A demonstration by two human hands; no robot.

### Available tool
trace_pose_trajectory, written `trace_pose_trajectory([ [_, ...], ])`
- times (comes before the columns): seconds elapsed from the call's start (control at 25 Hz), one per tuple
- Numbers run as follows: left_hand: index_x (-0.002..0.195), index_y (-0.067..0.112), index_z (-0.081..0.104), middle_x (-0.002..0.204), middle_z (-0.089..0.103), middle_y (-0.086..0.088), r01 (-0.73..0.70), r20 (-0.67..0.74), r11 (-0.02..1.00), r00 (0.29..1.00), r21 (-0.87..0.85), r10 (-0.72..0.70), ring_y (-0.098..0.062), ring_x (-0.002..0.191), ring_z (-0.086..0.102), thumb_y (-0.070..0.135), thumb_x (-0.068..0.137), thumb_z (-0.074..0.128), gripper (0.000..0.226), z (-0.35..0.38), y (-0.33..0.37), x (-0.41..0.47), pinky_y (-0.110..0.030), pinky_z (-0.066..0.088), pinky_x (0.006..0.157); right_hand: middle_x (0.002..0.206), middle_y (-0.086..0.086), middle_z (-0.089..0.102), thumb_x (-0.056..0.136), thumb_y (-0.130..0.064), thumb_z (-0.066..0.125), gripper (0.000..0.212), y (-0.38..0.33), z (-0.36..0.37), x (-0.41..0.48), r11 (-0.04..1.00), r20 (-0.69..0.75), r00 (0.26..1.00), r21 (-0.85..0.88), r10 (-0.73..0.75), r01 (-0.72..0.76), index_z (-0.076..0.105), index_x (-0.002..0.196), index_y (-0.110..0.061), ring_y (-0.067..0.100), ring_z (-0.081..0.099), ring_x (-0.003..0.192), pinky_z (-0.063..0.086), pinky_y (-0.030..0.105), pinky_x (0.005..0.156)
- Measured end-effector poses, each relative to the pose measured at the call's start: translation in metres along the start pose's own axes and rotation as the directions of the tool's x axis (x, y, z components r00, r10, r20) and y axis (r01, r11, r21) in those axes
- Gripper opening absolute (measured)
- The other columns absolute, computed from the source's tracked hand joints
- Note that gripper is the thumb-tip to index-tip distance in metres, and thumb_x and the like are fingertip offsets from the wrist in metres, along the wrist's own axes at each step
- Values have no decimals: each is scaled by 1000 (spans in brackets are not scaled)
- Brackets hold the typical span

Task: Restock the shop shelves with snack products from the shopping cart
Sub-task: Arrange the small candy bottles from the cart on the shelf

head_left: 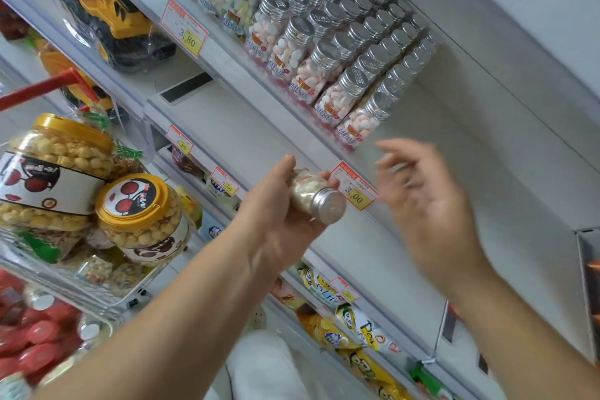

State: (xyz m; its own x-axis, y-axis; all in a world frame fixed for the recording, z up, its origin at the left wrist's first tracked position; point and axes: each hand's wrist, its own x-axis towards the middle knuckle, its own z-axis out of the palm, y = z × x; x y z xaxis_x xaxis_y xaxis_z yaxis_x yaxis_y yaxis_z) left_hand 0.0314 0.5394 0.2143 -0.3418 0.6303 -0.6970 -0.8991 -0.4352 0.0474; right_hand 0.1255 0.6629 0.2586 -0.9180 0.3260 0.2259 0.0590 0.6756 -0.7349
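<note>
My left hand (279, 214) grips a small clear candy bottle (313, 193) with a silver screw cap, held tilted in front of the white shelf edge (292, 140). My right hand (425, 201) hovers just right of the bottle, fingers spread and relaxed, blurred, holding nothing. Above them, rows of the same silver-capped candy bottles (341, 55) fill the shelf, with bare shelf to the right of the last row. The shopping cart (48, 273) stands at the left with large yellow-lidded snack jars (143, 217) in it.
Red price tags (355, 187) hang along the shelf edges. Yellow toy trucks (110, 19) in plastic sit on shelves at upper left. Yellow snack bags (344, 328) fill the lower shelf. The cart's red handle (42, 88) is at the left; red-lidded items (35, 334) lie in its lower basket.
</note>
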Motion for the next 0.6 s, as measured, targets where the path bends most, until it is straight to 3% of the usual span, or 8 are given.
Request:
trace_pose_trajectory([
  [0.08,127,4,57,92,73,-14,57,38,996,997,74,-60,-28,78,72,48,102,46,52,3,-13,-4,-42,59,71,111,-9,56,83,-45,69,38,-17,15,-26,1000,156,987,9,-23,22,57,119,-44,8,61,88,49,17,70],
  [0.16,131,7,58,104,74,-13,51,92,978,993,205,-71,-27,92,73,55,102,39,59,3,-20,-9,-43,58,83,106,-7,60,86,-32,72,28,-16,14,-25,1000,58,998,4,9,-9,65,113,-37,9,64,89,50,17,71],
  [0.24,126,12,62,112,73,-9,13,139,945,988,327,-62,-23,102,70,55,101,41,54,1,-22,-17,-39,56,87,94,-2,66,92,-19,66,20,-14,1,-15,984,-54,990,125,134,-126,67,103,-35,12,65,75,52,22,66],
  [0.36,112,10,67,99,70,-7,-22,195,908,979,419,-66,-18,82,64,47,98,53,42,3,-20,-31,-30,56,73,90,8,67,95,-9,58,20,-7,-18,-8,926,-75,969,320,234,-198,65,105,-25,18,64,65,50,24,58],
  [0.44,111,6,67,94,66,-9,-70,228,902,973,425,-31,-16,74,60,36,97,58,35,6,-21,-36,-25,57,67,94,5,70,93,-12,58,20,-5,-26,-8,889,-53,966,408,253,-210,63,110,-22,18,64,68,50,23,60],
  [0.6,121,-4,62,118,70,-19,-207,345,896,936,394,65,-22,96,67,3,95,58,28,10,-24,-36,-23,59,81,102,3,70,75,-38,66,39,-3,-45,-12,817,53,966,523,253,-243,67,113,-29,16,65,83,53,25,70],
])
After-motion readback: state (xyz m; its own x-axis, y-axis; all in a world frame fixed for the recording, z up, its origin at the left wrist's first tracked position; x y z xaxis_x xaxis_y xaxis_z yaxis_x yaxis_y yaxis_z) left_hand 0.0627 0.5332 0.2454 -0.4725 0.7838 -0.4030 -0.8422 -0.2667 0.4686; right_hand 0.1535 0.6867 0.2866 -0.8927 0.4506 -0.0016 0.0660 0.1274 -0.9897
